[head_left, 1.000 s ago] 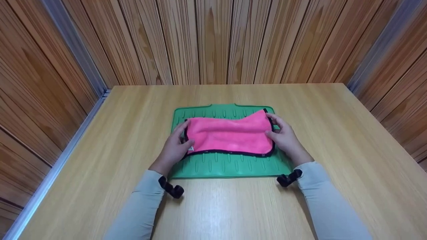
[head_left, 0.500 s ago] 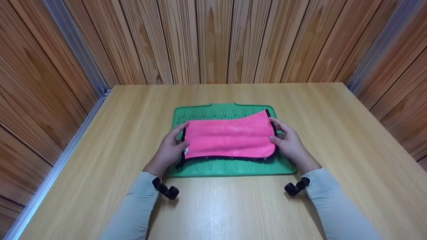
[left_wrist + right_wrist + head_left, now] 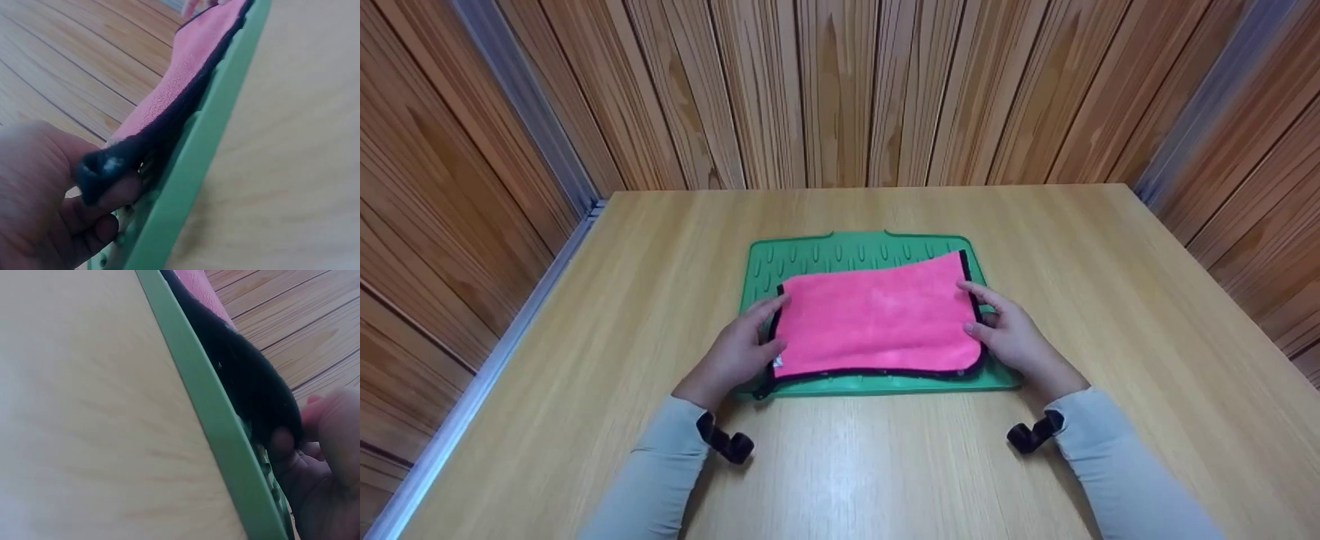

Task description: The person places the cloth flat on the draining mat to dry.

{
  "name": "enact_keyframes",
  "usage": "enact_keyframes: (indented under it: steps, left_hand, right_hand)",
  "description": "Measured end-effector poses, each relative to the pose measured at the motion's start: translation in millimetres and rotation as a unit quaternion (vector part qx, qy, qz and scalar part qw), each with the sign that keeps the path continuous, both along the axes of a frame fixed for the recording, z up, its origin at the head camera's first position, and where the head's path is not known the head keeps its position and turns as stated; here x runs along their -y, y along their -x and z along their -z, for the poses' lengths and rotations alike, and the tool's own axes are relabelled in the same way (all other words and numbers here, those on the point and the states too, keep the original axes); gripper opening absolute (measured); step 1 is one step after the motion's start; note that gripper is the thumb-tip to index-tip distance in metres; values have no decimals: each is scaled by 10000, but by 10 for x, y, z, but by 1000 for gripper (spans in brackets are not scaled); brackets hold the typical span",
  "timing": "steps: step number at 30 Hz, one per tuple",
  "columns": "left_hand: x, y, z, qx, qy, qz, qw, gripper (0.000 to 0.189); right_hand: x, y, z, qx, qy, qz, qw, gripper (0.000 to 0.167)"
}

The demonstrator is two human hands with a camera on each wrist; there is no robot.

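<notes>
A pink cloth (image 3: 877, 319) with a dark edging is spread over a green ridged mat (image 3: 847, 251) in the head view. My left hand (image 3: 739, 346) pinches its left edge near a small white label, thumb on top and fingers underneath. On the opposite edge, my right hand (image 3: 1014, 334) pinches the cloth the same way. The left wrist view shows the folded dark hem (image 3: 107, 169) between thumb and fingers, raised above the mat's rim (image 3: 197, 163). From the right wrist, the cloth's dark underside (image 3: 242, 377) shows, held up at the corner by my fingers.
The mat lies on a light wooden table (image 3: 840, 465), which reaches back to a wood-plank wall (image 3: 840, 90). Metal posts (image 3: 532, 105) stand at the corners. A black wrist mount (image 3: 727, 442) sits on each sleeve.
Both hands have drawn the cloth toward me and slightly apart. Its crease has smoothed out, and its front edge now hangs nearer the mat's front rim.
</notes>
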State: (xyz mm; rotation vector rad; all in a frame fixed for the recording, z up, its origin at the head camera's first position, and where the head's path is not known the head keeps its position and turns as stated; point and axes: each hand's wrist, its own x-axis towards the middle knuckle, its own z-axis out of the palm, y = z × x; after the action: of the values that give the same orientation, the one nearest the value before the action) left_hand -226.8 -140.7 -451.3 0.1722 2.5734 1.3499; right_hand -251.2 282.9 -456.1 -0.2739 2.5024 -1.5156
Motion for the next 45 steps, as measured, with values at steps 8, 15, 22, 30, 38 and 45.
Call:
enact_keyframes:
  steps: [8,15,22,30,38,45]
  left_hand:
    - [18,-20,-28,-40,271,396,9988,73]
    - [34,-38,-48,252,284,472,9982,67]
    - [-31,15,-58,239,223,155,9993,50]
    - [-167,259,-47,334,-388,-504,9974,61]
    - [-244,498,-71,1031,-1400,-1774,9687,53]
    - [-252,474,-38,211,-1950,-2124,9573,37]
  right_hand:
    - [-45,-5,-33,11,-301,-446,9986,73]
    - [-42,1,-46,-11,-476,-531,9975,71]
    - [46,32,-54,-162,-450,-287,9984,68]
    - [156,210,-124,81,-146,495,9986,69]
    - [161,526,-155,661,1081,1249,9840,66]
    - [217,589,-169,417,1513,1483,9764,63]
